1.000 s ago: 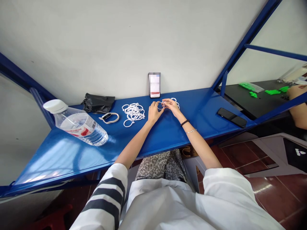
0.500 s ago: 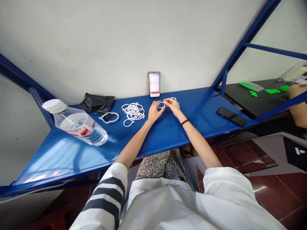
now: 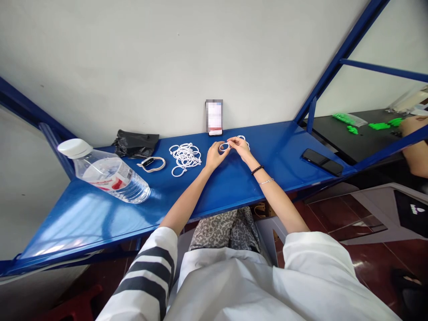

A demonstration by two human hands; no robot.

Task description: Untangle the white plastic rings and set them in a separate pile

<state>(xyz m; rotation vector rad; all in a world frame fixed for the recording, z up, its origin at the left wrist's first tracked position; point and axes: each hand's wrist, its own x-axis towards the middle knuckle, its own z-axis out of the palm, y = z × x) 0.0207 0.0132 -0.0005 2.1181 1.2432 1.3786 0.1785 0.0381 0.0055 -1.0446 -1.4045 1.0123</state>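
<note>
My left hand (image 3: 216,156) pinches the left side of a thin white ring (image 3: 223,149), which looks like a plastic curtain ring. On its right side, the fingertips of my right hand (image 3: 240,147) are closed on the same ring, hiding part of it. Just behind my right hand lie a few more white rings (image 3: 241,137), partly covered by it. A loose pile of several similar rings (image 3: 186,155) rests on the blue table (image 3: 277,151), left of my left hand. One ring of the pile sits at its near edge.
A phone (image 3: 214,118) leans upright against the wall. A tilted-looking water bottle (image 3: 107,171), a black plastic bag (image 3: 137,143) and a watch with a light strap (image 3: 152,164) occupy the left. Another phone (image 3: 323,162) lies at right. Beyond the frame, a person's arm (image 3: 414,147) is near green pieces (image 3: 379,126).
My hands stay almost in place around the ring, with only slight finger movement. The view has shifted a little. A dark shape has appeared on the floor at the lower right.
</note>
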